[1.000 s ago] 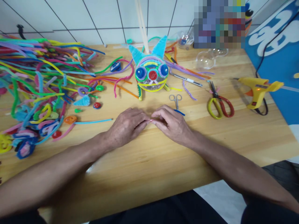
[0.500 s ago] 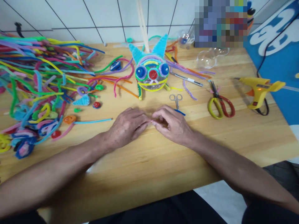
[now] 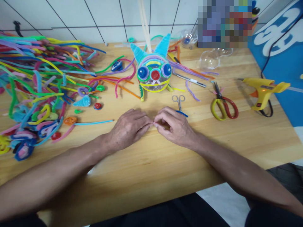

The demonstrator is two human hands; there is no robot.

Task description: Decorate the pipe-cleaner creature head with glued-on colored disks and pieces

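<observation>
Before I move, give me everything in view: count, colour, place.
pipe cleaners: many, mixed colours, mostly left
coils: several, mixed colours, left
eared figure: one, multicoloured, back middle
sticks: count unclear, pale, behind figure
small scissors: one, silver, before figure
slim tool: one, grey, right of figure
clear balls: count unclear, transparent, back right
cutters: one, yellow and red, right
glue gun: one, yellow, far right
cord: one, black, far right
board: one, blue and white, far right
table: one, light wood, beneath
wall: one, white, back
tiny piece: one, pink, pinched between both hands
left hand: one, bare, centre
right hand: one, bare, centre
</observation>
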